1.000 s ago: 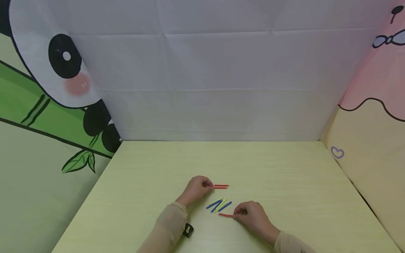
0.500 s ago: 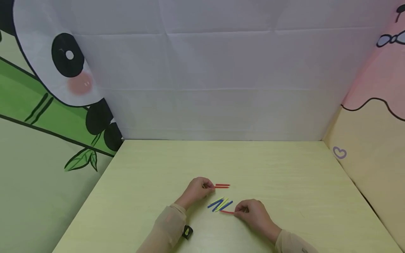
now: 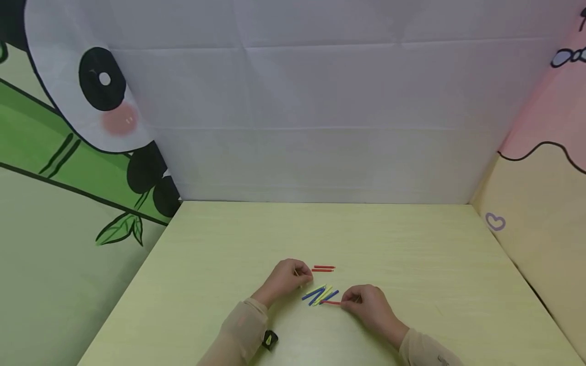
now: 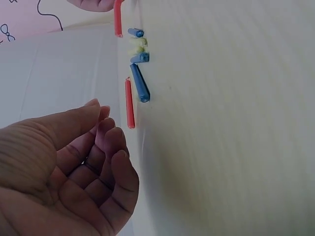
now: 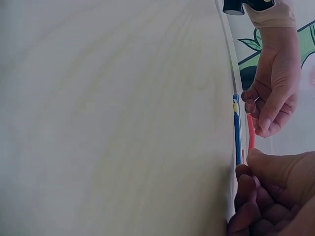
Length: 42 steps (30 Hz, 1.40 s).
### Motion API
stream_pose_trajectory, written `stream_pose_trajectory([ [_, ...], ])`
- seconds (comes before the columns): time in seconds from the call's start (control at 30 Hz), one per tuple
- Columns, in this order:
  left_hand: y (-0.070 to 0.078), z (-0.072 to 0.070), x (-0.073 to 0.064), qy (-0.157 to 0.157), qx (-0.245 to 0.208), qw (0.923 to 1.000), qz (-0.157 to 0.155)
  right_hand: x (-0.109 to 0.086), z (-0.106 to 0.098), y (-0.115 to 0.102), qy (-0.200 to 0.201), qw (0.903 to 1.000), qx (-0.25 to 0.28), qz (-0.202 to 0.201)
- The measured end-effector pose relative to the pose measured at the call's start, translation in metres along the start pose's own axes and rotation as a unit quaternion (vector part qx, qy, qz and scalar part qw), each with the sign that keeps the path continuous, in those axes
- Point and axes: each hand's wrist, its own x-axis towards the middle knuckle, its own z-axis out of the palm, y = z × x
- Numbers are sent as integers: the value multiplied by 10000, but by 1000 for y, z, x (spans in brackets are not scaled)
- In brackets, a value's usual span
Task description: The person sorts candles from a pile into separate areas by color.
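Observation:
My right hand [image 3: 371, 307] pinches one end of a thin red stick [image 3: 330, 303] between thumb and fingers. The stick's free end reaches over the near side of a small group of blue sticks [image 3: 313, 294] and yellow sticks [image 3: 326, 293], which lie slanted on the table. Just beyond the group, two red sticks [image 3: 323, 270] lie side by side. My left hand [image 3: 285, 278] is at their left ends, its fingers loosely curled. In the left wrist view, nothing shows between its fingertips, and a red stick [image 4: 129, 103] lies just past them.
The pale wooden table [image 3: 220, 239] runs back to a white sheet [image 3: 316, 127]. Printed cartoon panels flank it, a panda one [image 3: 100, 91] at left and a pink-and-cream one [image 3: 540, 203] at right. A black device [image 3: 270, 339] is strapped at the left wrist.
The right hand has carried its red stick slightly away from me, onto the group's near edge. The left hand has drawn a little back from the two red sticks. The head view has shifted slightly.

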Motion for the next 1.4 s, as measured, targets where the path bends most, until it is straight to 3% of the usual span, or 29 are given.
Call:
stream_pose_trajectory([
  [0.87, -3, -1, -25, -176, 49, 9998, 55, 7, 4, -4, 237, 9991, -2, 347],
  [1.4, -9, 1, -37, -237, 8, 9996, 124, 15, 5, -5, 327, 9989, -82, 327],
])
